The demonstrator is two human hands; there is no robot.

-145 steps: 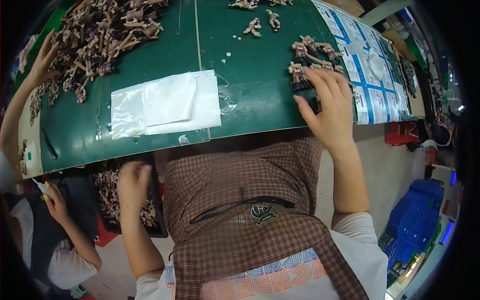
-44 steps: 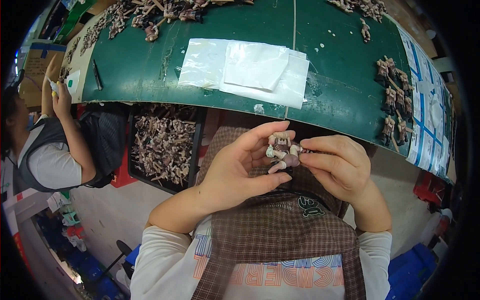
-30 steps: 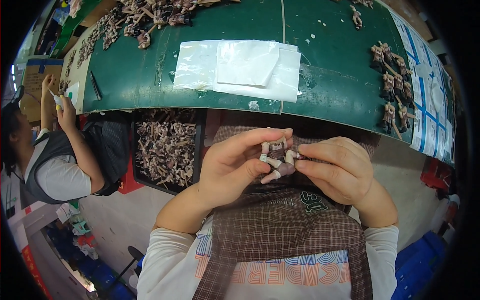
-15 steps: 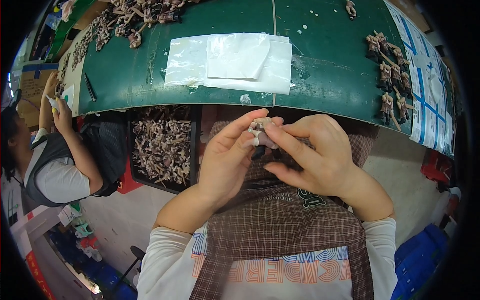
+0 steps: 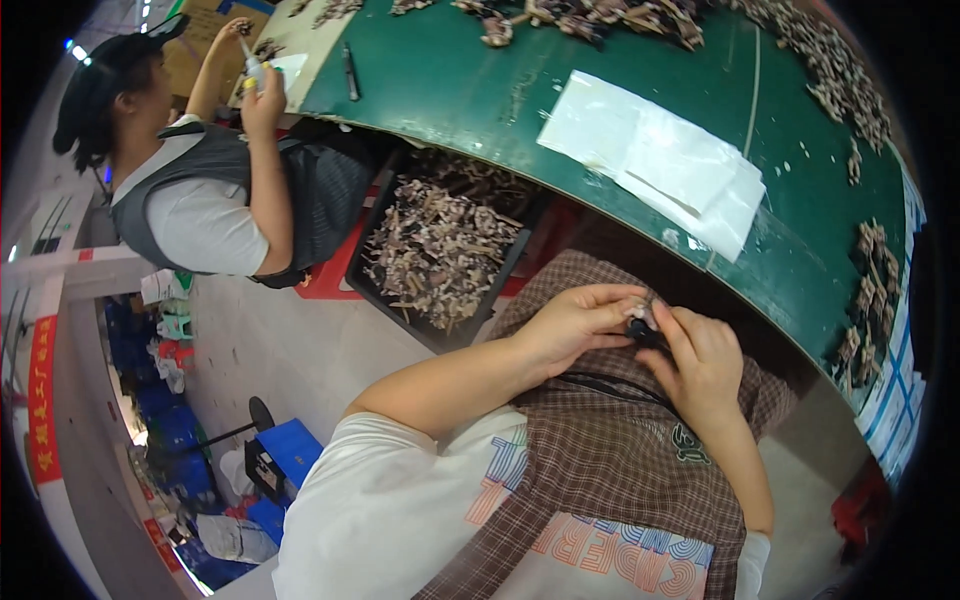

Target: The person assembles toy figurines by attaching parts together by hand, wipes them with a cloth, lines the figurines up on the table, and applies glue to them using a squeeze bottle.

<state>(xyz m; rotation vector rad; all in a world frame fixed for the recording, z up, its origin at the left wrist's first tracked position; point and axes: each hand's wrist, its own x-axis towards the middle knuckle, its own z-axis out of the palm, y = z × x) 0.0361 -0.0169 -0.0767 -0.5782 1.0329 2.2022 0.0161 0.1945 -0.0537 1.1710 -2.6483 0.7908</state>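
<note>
Two hands meet above the lap in the head view: the left hand (image 5: 575, 325) and right hand (image 5: 700, 365) pinch one small dark part (image 5: 643, 328) between them, fingers curled tight round it, just below the green worktop (image 5: 470, 95) edge. A black tray (image 5: 445, 255) heaped with brownish parts sits under the worktop, left of the hands. Clear plastic sheets (image 5: 655, 160) lie on the worktop. A co-worker (image 5: 200, 170) sits at far left.
</note>
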